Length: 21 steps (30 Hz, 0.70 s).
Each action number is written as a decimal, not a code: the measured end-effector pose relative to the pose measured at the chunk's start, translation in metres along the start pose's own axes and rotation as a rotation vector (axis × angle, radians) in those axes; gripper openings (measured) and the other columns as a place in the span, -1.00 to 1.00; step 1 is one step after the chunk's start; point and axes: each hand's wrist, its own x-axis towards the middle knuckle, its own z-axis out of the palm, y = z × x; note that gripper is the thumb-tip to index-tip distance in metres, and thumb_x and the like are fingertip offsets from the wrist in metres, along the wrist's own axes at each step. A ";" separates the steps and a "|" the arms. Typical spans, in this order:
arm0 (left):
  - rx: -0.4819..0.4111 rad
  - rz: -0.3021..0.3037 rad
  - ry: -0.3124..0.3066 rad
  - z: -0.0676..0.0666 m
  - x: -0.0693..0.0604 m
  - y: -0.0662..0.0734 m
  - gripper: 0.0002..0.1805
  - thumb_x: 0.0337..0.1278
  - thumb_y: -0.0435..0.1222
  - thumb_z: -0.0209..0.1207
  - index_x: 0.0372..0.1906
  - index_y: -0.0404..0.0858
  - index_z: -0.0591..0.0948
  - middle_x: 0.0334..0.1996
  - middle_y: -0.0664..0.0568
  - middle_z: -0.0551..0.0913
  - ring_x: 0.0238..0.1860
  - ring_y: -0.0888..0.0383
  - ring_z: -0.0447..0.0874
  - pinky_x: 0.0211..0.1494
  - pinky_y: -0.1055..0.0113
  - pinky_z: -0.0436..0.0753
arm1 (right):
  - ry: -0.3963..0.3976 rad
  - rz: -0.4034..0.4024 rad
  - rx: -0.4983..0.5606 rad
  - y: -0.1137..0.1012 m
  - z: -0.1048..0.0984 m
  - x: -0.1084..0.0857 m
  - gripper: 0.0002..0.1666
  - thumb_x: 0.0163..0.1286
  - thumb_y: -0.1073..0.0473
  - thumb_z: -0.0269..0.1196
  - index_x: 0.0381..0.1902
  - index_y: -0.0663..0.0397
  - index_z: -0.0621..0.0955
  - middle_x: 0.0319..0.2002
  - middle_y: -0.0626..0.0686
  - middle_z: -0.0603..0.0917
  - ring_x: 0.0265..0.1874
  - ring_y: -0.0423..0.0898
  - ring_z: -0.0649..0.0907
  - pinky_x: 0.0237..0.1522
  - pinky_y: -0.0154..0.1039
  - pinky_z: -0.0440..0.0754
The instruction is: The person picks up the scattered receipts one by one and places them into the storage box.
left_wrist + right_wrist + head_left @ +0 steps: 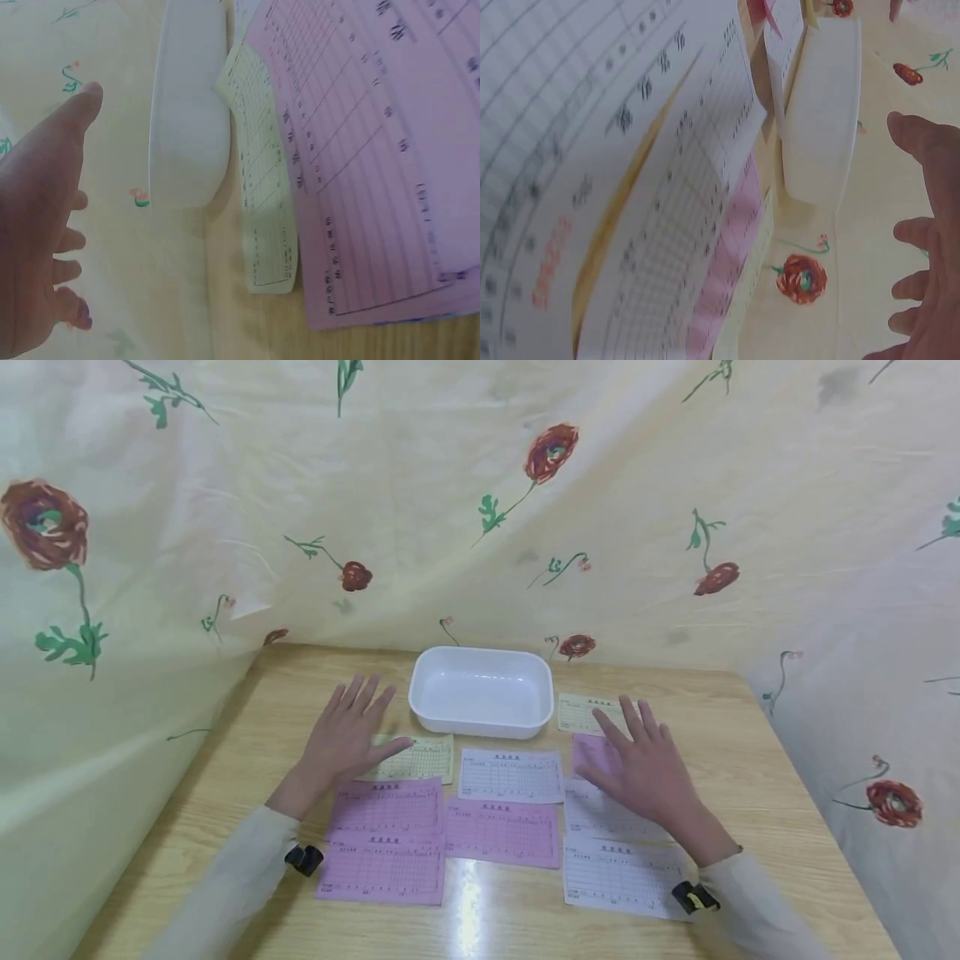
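My left hand (pixel 347 735), fingers spread, is over the left slips and holds nothing; its thumb overlaps a yellow-green slip (pixel 420 760). Two pink slips (pixel 390 806) lie below it. Spread as well, my right hand (pixel 648 768) is over the right-hand slips, partly covering a pink one (pixel 592 752) and a white one (pixel 592 810). Another white slip (pixel 622 872) lies nearer, and a pale yellow slip (pixel 581 714) farther back. Between the hands are a white slip (pixel 510 775) and a pink slip (pixel 502 833). Both wrist views show empty hands (pixel 37 210) (pixel 941 225).
A white rectangular tray (pixel 480 693) with nothing in it stands at the back middle of the wooden table (pixel 255 760). Floral cloth (pixel 420 485) hangs behind the table and along both sides. Dark bands are on both wrists.
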 end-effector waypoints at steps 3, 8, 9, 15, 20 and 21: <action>-0.038 0.013 -0.008 -0.001 0.007 -0.001 0.02 0.30 0.36 0.04 0.58 -0.28 0.22 0.61 -0.25 0.09 0.62 -0.24 -0.04 0.69 -0.11 -0.01 | 0.002 -0.013 0.009 0.008 -0.006 -0.001 0.09 0.33 -0.50 0.19 0.57 0.06 0.29 0.59 0.40 0.04 0.55 0.45 0.03 0.42 0.53 0.21; -0.117 0.011 -0.005 0.004 0.019 -0.002 -0.01 0.32 0.33 0.07 0.56 -0.31 0.26 0.60 -0.23 0.12 0.60 -0.21 0.05 0.67 -0.08 0.10 | 0.014 -0.014 0.055 0.021 -0.015 -0.005 0.04 0.36 -0.43 0.22 0.55 0.09 0.31 0.58 0.39 0.09 0.55 0.43 0.08 0.44 0.45 0.27; -0.138 0.007 -0.005 0.006 0.021 -0.002 -0.02 0.32 0.32 0.08 0.55 -0.31 0.27 0.60 -0.23 0.13 0.60 -0.21 0.06 0.66 -0.10 0.12 | 0.018 -0.011 0.070 0.024 -0.016 -0.005 0.03 0.36 -0.41 0.24 0.56 0.09 0.31 0.58 0.38 0.10 0.55 0.42 0.08 0.43 0.45 0.28; -0.305 -0.045 -0.007 0.021 0.037 -0.003 -0.05 0.33 0.32 0.07 0.55 -0.28 0.29 0.60 -0.21 0.13 0.58 -0.24 0.11 0.59 -0.23 0.23 | 0.121 -0.039 0.145 0.046 -0.017 -0.007 -0.07 0.32 -0.20 0.38 0.50 0.12 0.38 0.53 0.34 0.25 0.44 0.43 0.29 0.26 0.51 0.43; -0.455 -0.072 0.010 0.034 0.047 -0.002 -0.06 0.32 0.33 0.08 0.54 -0.24 0.31 0.61 -0.17 0.14 0.57 -0.23 0.14 0.58 -0.25 0.23 | 0.201 -0.030 0.223 0.064 -0.012 -0.006 -0.12 0.26 -0.11 0.44 0.43 0.16 0.46 0.47 0.35 0.36 0.32 0.48 0.41 0.17 0.53 0.47; -0.476 -0.071 0.013 0.037 0.049 -0.002 -0.06 0.32 0.32 0.10 0.54 -0.24 0.32 0.60 -0.18 0.14 0.56 -0.23 0.15 0.58 -0.26 0.23 | 0.208 -0.020 0.234 0.068 -0.010 -0.006 -0.13 0.27 -0.11 0.43 0.43 0.16 0.47 0.47 0.34 0.37 0.31 0.48 0.42 0.15 0.53 0.47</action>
